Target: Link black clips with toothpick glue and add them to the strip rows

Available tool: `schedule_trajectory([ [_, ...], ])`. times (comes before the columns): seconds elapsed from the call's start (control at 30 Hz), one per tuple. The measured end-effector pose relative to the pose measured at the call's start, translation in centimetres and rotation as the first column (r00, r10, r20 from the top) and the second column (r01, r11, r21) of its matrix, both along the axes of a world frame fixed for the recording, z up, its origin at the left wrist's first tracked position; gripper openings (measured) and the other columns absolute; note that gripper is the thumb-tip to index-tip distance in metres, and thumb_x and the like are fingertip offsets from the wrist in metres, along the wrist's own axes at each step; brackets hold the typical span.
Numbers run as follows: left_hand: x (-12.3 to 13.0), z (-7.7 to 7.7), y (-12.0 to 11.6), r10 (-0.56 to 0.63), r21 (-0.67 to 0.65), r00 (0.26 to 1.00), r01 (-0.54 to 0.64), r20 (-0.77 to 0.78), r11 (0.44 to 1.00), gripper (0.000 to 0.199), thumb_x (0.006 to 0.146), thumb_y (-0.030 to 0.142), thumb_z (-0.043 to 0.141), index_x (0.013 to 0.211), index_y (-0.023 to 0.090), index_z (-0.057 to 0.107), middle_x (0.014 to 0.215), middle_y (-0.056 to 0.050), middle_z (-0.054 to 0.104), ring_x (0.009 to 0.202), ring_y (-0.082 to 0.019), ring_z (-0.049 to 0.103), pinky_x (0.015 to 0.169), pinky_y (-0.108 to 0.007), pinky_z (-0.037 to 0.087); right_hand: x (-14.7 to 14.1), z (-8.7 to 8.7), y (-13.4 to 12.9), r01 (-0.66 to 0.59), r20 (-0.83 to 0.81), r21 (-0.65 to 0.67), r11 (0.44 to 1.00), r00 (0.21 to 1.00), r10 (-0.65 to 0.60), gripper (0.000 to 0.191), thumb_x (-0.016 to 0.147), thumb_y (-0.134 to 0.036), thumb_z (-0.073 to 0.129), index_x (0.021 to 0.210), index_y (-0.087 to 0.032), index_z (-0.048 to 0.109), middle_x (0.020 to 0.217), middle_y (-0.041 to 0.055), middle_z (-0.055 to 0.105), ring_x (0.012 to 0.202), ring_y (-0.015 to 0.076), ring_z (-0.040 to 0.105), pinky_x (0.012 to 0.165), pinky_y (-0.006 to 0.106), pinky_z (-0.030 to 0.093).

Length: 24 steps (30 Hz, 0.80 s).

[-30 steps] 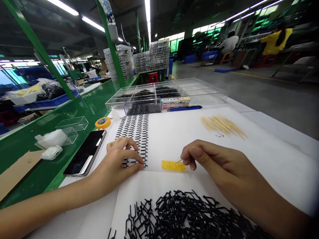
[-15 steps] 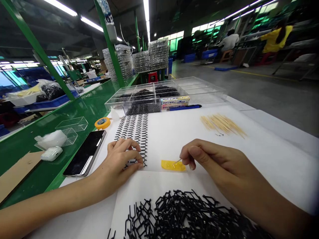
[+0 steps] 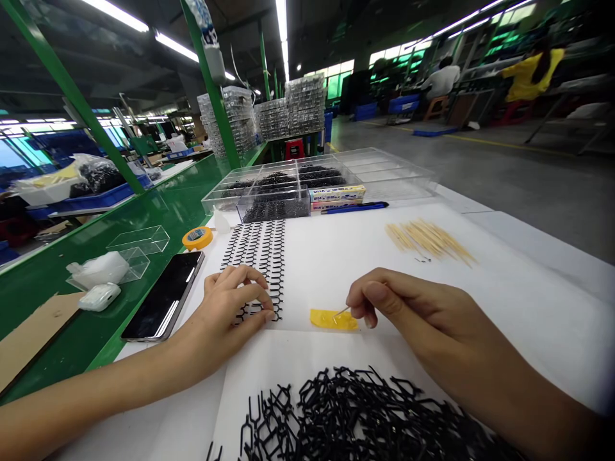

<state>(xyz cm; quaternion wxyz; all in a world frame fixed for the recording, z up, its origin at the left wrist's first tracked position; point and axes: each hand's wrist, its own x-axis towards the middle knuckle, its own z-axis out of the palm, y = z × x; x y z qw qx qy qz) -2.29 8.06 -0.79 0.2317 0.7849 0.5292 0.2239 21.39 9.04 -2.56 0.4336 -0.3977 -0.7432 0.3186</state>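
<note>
Under left fingers (image 3: 240,280), probably mesh edge (image 3: 277,296)

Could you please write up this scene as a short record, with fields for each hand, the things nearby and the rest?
Left hand: on black strips
Right hand: pinching a toothpick, tip on a yellow patch
Nearby: loose toothpicks, black heap
Rest: phone, tape roll, clear tray, co-worker

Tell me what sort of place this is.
Probably a factory assembly floor: a long green workbench, tall stacks of clear plastic parts trays, and a seated co-worker in a yellow top at another station.
</note>
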Motion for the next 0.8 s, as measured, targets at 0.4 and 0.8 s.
schedule_trajectory([
  [0.4, 1.8, 1.6, -1.0, 0.334, -0.481, 0.387, 0.393, 0.86, 0.784, 0.021, 0.055, 0.008, 0.052, 0.069, 0.017, 0.039, 0.065, 0.004, 0.026, 0.057, -0.007, 0.027, 0.06, -0.02, 0.034, -0.2, 0.2, 0.0, 0.018, 0.002, 0.024, 1.0, 1.0, -0.018, 0.032, 0.094, -0.034, 0.043, 0.069, -0.022, 0.057, 0.062, -0.0027, 0.058, 0.06, 0.0125, 0.055, 0.057, 0.022, 0.043],
  [0.8, 3.2, 1.8, -2.3, 0.432, -0.445, 0.183, 0.615, 0.883, 0.651, 0.025, 0.055, 0.0, 0.053, 0.063, 0.016, 0.036, 0.058, 0.005, 0.03, 0.051, -0.006, 0.031, 0.056, -0.019, 0.036, -0.3, 0.6, -0.1, 0.034, 0.029, 0.096, 0.995, 0.999, -0.037, 0.031, 0.094, -0.032, 0.042, 0.068, -0.023, 0.056, 0.058, -0.002, 0.056, 0.054, 0.0135, 0.053, 0.05, 0.024, 0.042],
])
